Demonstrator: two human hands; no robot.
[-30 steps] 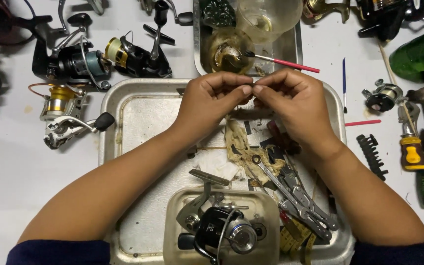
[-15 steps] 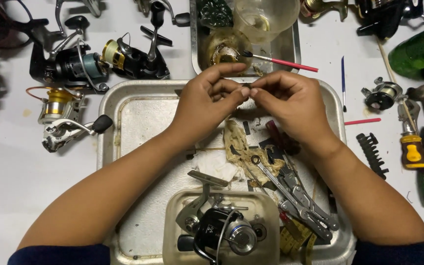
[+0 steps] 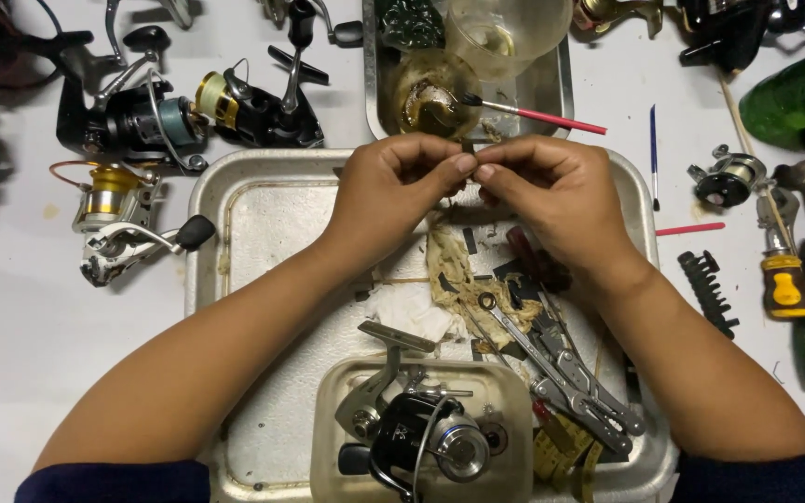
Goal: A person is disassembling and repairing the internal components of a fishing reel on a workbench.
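Observation:
My left hand point(image 3: 402, 182) and my right hand point(image 3: 552, 191) meet fingertip to fingertip over the far edge of a metal tray point(image 3: 253, 233). Between the pinched fingers sits a small dark part point(image 3: 469, 149), mostly hidden. Below the hands, on the tray, lie a stained rag point(image 3: 454, 275), folding pliers point(image 3: 561, 373) and small loose parts. A dark spinning reel point(image 3: 416, 433) rests in a clear plastic tub point(image 3: 337, 410) at the tray's near edge.
A second metal tray point(image 3: 556, 88) at the back holds a greasy cup, a clear cup and a red-handled brush point(image 3: 538, 115). Several fishing reels point(image 3: 142, 121) lie at left. At right are a bit holder point(image 3: 708, 291), a yellow screwdriver point(image 3: 783, 279) and a green bottle point(image 3: 798, 93).
Both hands have stayed together over the tray's far edge, with only slight finger movement around the small part.

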